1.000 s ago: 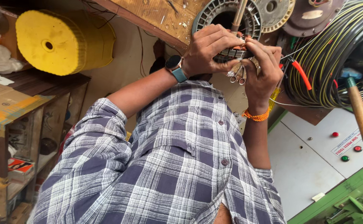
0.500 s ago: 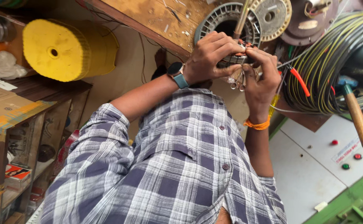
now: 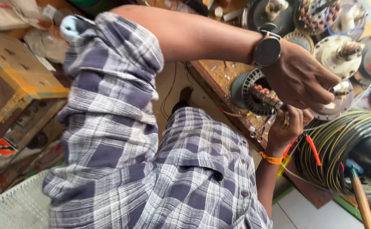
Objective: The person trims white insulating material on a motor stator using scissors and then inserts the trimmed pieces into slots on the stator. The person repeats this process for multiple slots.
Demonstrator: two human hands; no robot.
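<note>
While your checked sleeve (image 3: 109, 85) fills the left of the view, a worn cardboard box (image 3: 20, 80) sits beyond it on a shelf, well apart from the work.

Further right, the scarred wooden tabletop (image 3: 219, 74) runs under your forearm. The round motor stator (image 3: 247, 91), a dark ring with copper windings, is raised off it and tilted towards you, probably so the slots face your eyes.

Your right hand (image 3: 285, 129), the 1 with the orange thread band, comes up from below. Its fingers are curled shut against the stator's lower edge, seemingly to steady it, and a small metal tool (image 3: 259, 131), perhaps scissors, dangles beside them.

Your left hand (image 3: 300, 80), wearing the watch (image 3: 267, 50), arches over the top with its fingertips pressed together on a small shiny piece (image 3: 340, 89) at the ring's far side. What that piece is, you cannot tell.

At the right, a coil of yellow and green wire (image 3: 342, 148) lies just beside your hands, within easy reach. A wooden tool handle (image 3: 361, 203) leans below it.
</note>
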